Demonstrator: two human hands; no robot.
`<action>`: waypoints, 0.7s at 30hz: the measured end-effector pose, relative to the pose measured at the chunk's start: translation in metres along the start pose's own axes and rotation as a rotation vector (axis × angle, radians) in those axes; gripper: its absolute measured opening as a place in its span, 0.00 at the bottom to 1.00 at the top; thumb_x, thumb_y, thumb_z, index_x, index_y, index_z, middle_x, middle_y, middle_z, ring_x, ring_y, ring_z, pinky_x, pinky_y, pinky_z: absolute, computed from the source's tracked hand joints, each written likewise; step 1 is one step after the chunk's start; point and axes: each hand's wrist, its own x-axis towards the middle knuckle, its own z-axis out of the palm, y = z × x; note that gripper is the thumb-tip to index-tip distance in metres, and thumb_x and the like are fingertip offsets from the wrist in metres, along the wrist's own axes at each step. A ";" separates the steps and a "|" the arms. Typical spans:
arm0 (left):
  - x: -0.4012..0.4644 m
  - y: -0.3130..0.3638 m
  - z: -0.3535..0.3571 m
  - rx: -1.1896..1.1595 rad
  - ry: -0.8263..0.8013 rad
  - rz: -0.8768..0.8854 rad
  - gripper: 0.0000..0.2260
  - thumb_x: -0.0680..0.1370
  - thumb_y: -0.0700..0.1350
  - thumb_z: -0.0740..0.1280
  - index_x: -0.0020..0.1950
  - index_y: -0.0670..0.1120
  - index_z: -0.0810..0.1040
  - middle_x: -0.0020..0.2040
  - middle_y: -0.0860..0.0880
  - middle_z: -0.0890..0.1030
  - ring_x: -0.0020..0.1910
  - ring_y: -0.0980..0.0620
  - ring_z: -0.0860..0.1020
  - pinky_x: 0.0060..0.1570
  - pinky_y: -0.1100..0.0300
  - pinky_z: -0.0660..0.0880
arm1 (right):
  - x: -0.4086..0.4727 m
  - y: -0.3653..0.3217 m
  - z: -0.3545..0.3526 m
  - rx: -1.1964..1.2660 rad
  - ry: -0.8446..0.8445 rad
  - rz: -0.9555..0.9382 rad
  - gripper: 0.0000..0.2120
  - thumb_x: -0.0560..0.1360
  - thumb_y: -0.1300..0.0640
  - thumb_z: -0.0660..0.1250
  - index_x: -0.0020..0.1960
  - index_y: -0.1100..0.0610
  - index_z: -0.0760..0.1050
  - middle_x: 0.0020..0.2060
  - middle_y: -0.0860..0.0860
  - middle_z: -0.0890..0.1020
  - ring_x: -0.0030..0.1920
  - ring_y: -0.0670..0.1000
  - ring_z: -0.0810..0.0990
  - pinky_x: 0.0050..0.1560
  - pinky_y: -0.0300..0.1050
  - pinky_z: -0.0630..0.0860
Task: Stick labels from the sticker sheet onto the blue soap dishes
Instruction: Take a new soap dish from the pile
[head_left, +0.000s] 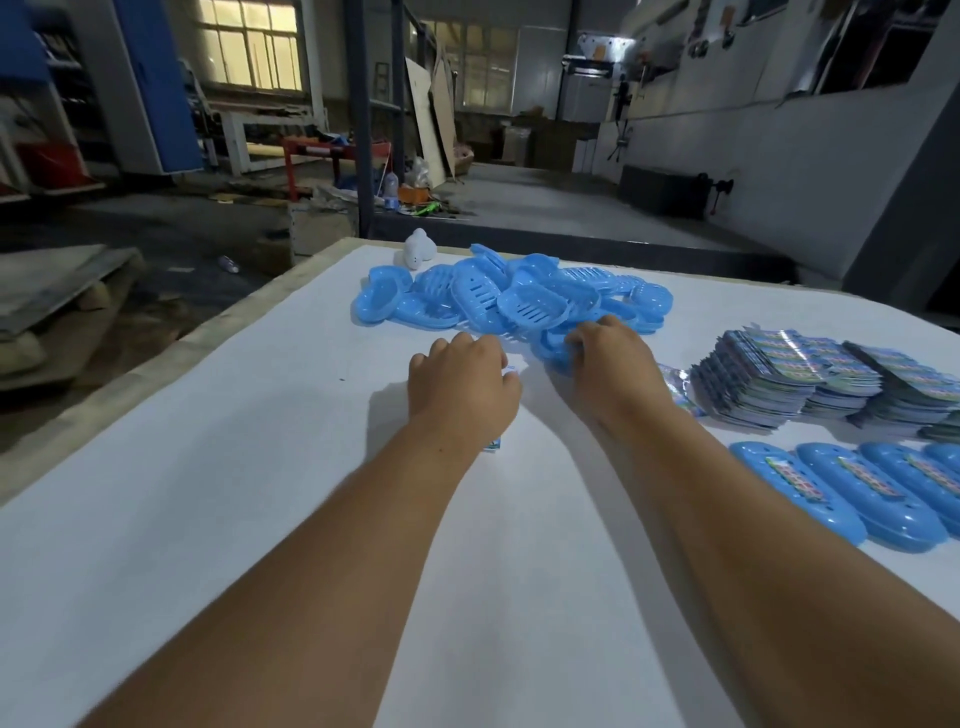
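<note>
A heap of blue soap dishes (519, 296) lies at the far middle of the white table (260, 467). My right hand (613, 364) reaches into the heap's near edge, its fingers closed around one blue soap dish (548, 348). My left hand (462, 387) rests just left of it with curled fingers, pressed over a sticker sheet. Only a small corner of that sheet (492, 445) shows under the wrist, and a white bit (511, 368) shows by the fingertips. The rest of the sheet is hidden.
Stacks of sticker sheets (769, 379) stand at the right. In front of them lies a row of labelled blue dishes (831, 499). A white plastic object (420, 249) sits at the far edge. The table's left edge (171, 353) drops to a cluttered workshop floor.
</note>
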 end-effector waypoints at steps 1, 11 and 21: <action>-0.001 0.001 0.000 -0.007 0.004 0.003 0.12 0.81 0.54 0.62 0.60 0.52 0.78 0.58 0.49 0.79 0.58 0.46 0.75 0.56 0.51 0.68 | 0.001 0.000 0.000 0.031 0.028 0.021 0.08 0.77 0.57 0.66 0.52 0.57 0.80 0.49 0.54 0.77 0.44 0.56 0.73 0.45 0.45 0.69; -0.001 0.005 -0.003 -0.237 0.071 0.109 0.30 0.76 0.55 0.72 0.75 0.52 0.65 0.72 0.51 0.68 0.67 0.49 0.72 0.64 0.52 0.71 | -0.014 0.002 -0.036 0.876 0.240 0.433 0.10 0.80 0.57 0.62 0.54 0.55 0.81 0.36 0.48 0.81 0.34 0.45 0.78 0.39 0.43 0.76; -0.014 0.008 0.002 -0.530 -0.230 0.178 0.25 0.67 0.61 0.78 0.62 0.60 0.76 0.54 0.61 0.78 0.49 0.64 0.77 0.50 0.63 0.77 | -0.046 0.024 -0.058 1.015 -0.160 0.624 0.11 0.79 0.62 0.61 0.57 0.60 0.81 0.36 0.54 0.77 0.27 0.49 0.71 0.27 0.40 0.67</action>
